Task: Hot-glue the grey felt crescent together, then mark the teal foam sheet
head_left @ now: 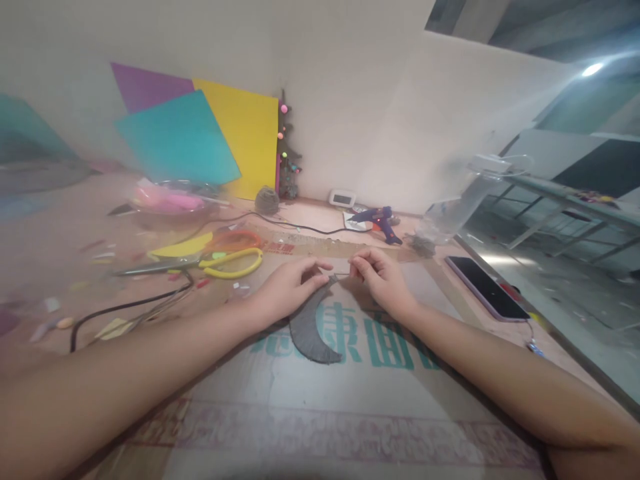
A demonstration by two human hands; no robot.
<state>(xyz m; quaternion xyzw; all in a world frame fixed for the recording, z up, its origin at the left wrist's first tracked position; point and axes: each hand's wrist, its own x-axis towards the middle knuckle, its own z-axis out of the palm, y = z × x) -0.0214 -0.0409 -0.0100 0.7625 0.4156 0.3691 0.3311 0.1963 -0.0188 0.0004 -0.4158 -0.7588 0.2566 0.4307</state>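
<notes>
A grey crescent moon shape [309,332] lies on a printed cardboard sheet [240,407], its surface seemingly covered in yarn. My left hand [295,283] holds the crescent near its upper tip, thumb pressed on it and fingers reaching past the edge. Just right of that tip, my right hand [383,280] is closed in a pinch on a thin strand [343,274]. The strand runs from the fingers toward the crescent's tip. Its far end is too small to make out.
Yellow-handled scissors [233,263] and paper scraps lie at left. Behind are a grey yarn ball [267,199], a dark blue glue gun [383,223] and its cord. A phone [486,287] lies near the right table edge. Coloured sheets [250,140] lean on the wall.
</notes>
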